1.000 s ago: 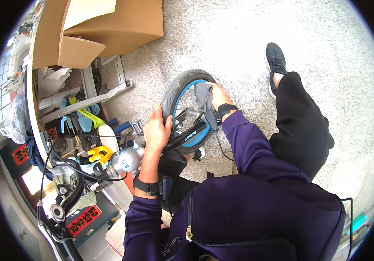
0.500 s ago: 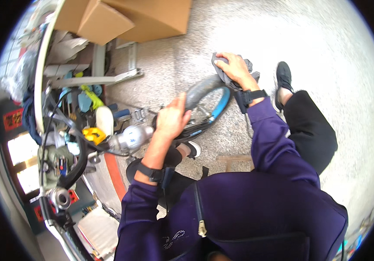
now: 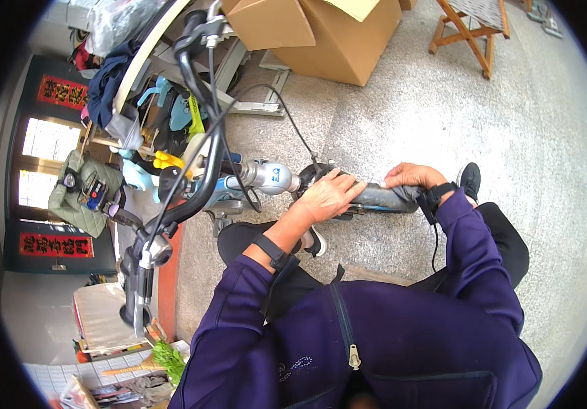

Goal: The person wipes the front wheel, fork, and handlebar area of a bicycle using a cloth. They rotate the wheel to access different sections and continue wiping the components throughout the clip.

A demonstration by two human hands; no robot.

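Observation:
Turned sideways in front of me, the front wheel of a bicycle has a dark grey tyre (image 3: 383,198) with a blue strip on the rim. My left hand (image 3: 331,195) lies over the tyre close to the fork, fingers bent onto it and the thumb hidden. Farther right along the tyre, my right hand (image 3: 415,176) grips its top, fingertips pressed to the rubber. No cloth shows in the right hand; its underside is hidden. To the left are the bicycle's silver head tube (image 3: 271,177) and curved black handlebar (image 3: 213,163), with looping cables.
An open cardboard box (image 3: 338,44) stands on the floor ahead, beside a white metal frame (image 3: 259,105). A wooden folding stool (image 3: 471,27) is at the far right. Farther left hangs a green padded jacket (image 3: 83,204). My black shoe (image 3: 469,181) rests right of the wheel.
The wheel and handlebar have swung round in view. My right hand has come nearer to me and onto the tyre; the grey cloth it held no longer shows. The left hand stays on the wheel.

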